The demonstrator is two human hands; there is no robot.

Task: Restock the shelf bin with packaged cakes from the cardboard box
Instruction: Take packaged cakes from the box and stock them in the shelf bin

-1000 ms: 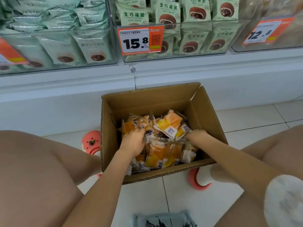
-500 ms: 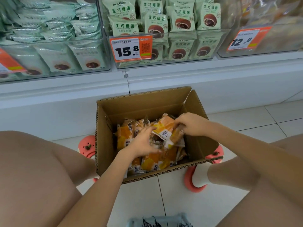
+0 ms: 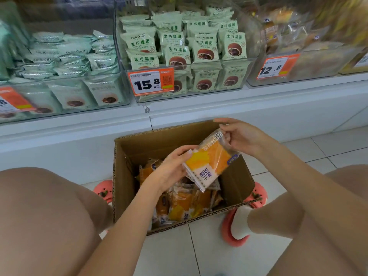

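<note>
An open cardboard box (image 3: 127,182) stands on the floor between my knees, holding several orange-and-white packaged cakes (image 3: 187,204). Above the box I hold a small stack of the same orange cake packets (image 3: 211,162). My left hand (image 3: 171,172) grips the stack's lower left end. My right hand (image 3: 239,136) pinches its upper right end. On the shelf above, a clear bin (image 3: 298,66) at the right with a 12.8 price tag holds yellowish packets, blurred.
Clear bins of pale green packaged buns (image 3: 179,52) fill the shelf's middle and left (image 3: 65,62), with a 15.8 tag (image 3: 151,82). The white shelf base (image 3: 239,114) runs right behind the box. My pink shoes (image 3: 235,232) flank the box on the tiled floor.
Both hands have come up out of the box with a stack of orange packets; earlier they were down among the packets. My view has tilted up toward the shelf.
</note>
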